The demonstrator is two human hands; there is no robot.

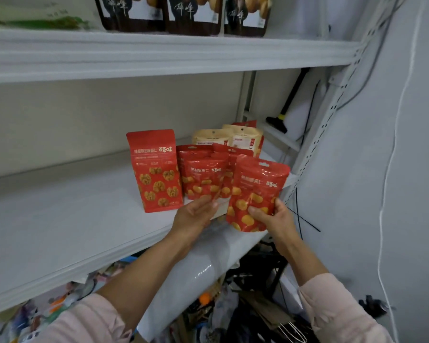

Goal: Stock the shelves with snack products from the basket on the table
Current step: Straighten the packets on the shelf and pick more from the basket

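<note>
right hand (274, 217) grip: pinching red pouch (256, 194) low | left hand (196, 214) grip: loose against shelved pouch (202, 178) | likely light, crinkly, slippery; hold lower edge

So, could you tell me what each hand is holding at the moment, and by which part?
The right hand grips a red chestnut pouch by its lower edge. The left hand only touches a shelved pouch at its base.

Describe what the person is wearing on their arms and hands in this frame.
Both arms wear pale pink sleeves pushed up toward the elbows, leaving the forearms bare. The left hand and right hand are bare: no gloves, and no watch, bracelet or rings that I can see.
</note>
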